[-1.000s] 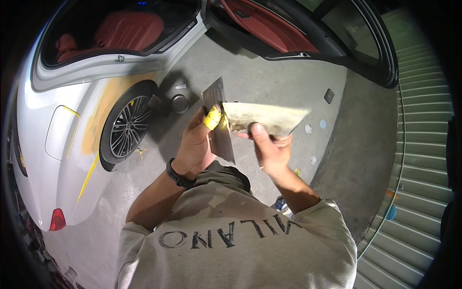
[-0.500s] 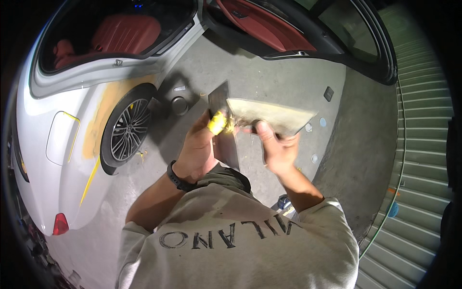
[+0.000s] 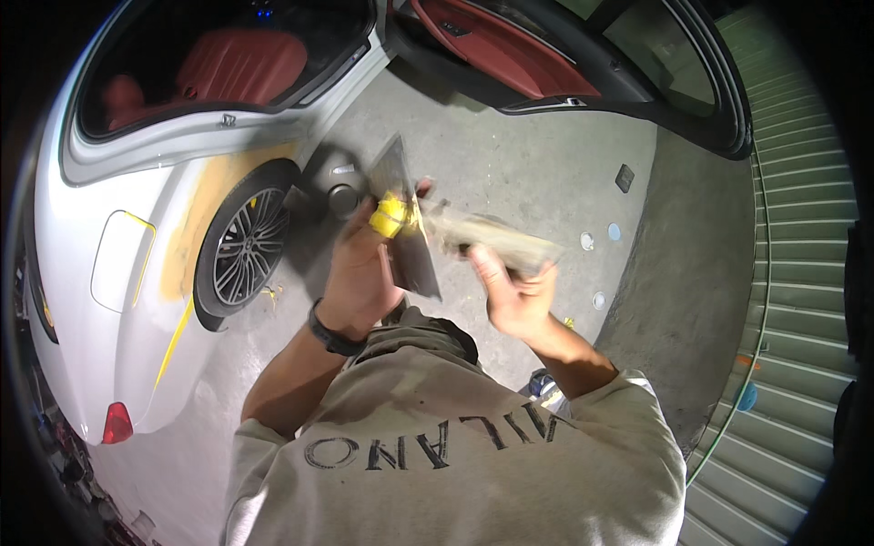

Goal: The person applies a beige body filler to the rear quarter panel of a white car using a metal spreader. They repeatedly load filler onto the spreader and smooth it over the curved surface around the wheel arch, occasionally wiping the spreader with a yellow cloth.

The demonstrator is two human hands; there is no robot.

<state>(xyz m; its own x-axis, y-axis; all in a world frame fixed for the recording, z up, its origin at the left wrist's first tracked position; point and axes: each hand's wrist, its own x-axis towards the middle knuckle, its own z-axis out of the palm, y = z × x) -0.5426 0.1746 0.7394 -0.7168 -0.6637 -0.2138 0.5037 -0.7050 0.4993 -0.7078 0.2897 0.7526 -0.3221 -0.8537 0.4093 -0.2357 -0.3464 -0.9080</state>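
Observation:
My left hand [image 3: 350,282] grips an upright dark metal filler spreader [image 3: 414,264] with a yellow wrapping or smear [image 3: 390,215] near my thumb. My right hand [image 3: 516,298] holds a cream-coated spreader [image 3: 501,238], blurred and lying crosswise, its inner end against or very near the dark blade. Both hands are closed on these tools, raised in front of my body above the grey floor. Left of them stands a white car [image 3: 123,346] with a tan patch [image 3: 182,250] around its rear wheel [image 3: 244,246] and thin yellow lines along the bodywork.
An open door [image 3: 519,59] with red trim hangs over the upper middle. A round dark can [image 3: 342,200], small pale discs [image 3: 599,298] and a dark rectangular object [image 3: 625,177] lie on the floor. At right, a green hose [image 3: 765,273] runs along a ribbed panel [image 3: 801,273].
Compared with half a second ago, both spreaders have shifted up and left. The cream-coated one has tilted, its right end lower and its face narrower in view, blurred by motion.

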